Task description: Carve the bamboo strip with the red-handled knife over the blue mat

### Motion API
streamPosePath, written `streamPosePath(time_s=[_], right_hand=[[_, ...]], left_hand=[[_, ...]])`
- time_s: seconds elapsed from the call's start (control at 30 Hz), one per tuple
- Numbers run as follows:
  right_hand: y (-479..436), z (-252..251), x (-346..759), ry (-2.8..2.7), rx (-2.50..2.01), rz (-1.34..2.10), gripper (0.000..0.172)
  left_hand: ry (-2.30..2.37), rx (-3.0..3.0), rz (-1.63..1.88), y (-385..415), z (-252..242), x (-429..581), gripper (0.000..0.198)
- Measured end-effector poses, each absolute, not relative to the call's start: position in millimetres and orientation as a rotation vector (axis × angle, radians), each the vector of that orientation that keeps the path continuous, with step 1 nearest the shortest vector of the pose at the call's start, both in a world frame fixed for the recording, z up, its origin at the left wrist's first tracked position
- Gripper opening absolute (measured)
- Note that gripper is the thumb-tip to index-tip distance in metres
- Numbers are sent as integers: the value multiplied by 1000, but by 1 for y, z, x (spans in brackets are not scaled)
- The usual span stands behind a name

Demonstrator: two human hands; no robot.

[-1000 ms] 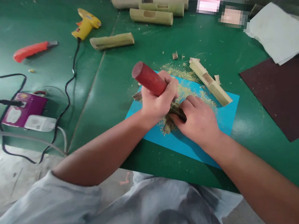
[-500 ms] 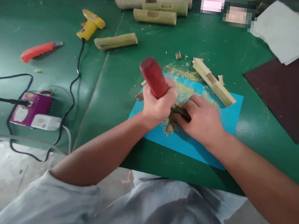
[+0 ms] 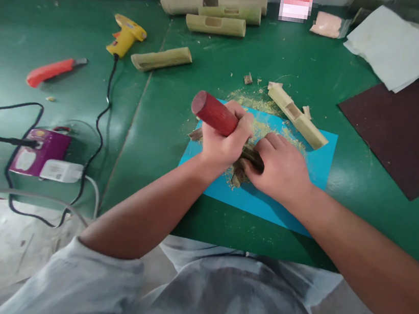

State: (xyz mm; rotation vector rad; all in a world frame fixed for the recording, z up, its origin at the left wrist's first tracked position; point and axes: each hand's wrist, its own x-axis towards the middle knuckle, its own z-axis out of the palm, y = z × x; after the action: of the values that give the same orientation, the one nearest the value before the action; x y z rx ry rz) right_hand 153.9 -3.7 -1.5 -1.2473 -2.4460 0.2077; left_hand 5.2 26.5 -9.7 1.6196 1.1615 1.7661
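My left hand (image 3: 225, 141) is closed around a tool with a thick red handle (image 3: 215, 113), its end tilted up and to the left. The hand hides the tool's working end, so I cannot tell its kind. Just to the right, my right hand (image 3: 283, 164) grips a dark brownish-green piece of bamboo (image 3: 253, 156), with the thumb along its near side. Both hands are over a blue sheet (image 3: 257, 204) strewn with pale shavings. A brown chip (image 3: 238, 176) lies below the bamboo piece. Behind my right hand rests a notched bamboo tube (image 3: 299, 117).
Several notched bamboo tubes (image 3: 216, 25) lie along the wall, another tube (image 3: 161, 59) nearer. Leftward are a yellow glue gun (image 3: 125, 37), a red utility knife (image 3: 51, 72), a purple box (image 3: 43, 148) and black cable (image 3: 100, 132). White paper (image 3: 395, 50) and a dark brown sheet (image 3: 409, 137) lie right.
The red handle has tipped lower and further left, its end now facing me more. My right hand stays on the bamboo piece. The whole view has shifted slightly.
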Motion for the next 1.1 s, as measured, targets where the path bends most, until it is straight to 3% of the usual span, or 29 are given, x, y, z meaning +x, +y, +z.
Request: streamPosePath(time_s=[0.63, 0.83, 1.1], right_hand=[[0, -5, 154, -2407, -1201, 344, 20], [-2, -2, 154, -2427, -1197, 287, 17], [-4, 2, 154, -2459, -1230, 258, 17]], left_hand=[[1063, 1600, 1793, 25, -8, 3, 57], [1047, 1568, 1826, 32, -15, 2, 47], [1190, 1604, 1761, 23, -9, 4, 53]])
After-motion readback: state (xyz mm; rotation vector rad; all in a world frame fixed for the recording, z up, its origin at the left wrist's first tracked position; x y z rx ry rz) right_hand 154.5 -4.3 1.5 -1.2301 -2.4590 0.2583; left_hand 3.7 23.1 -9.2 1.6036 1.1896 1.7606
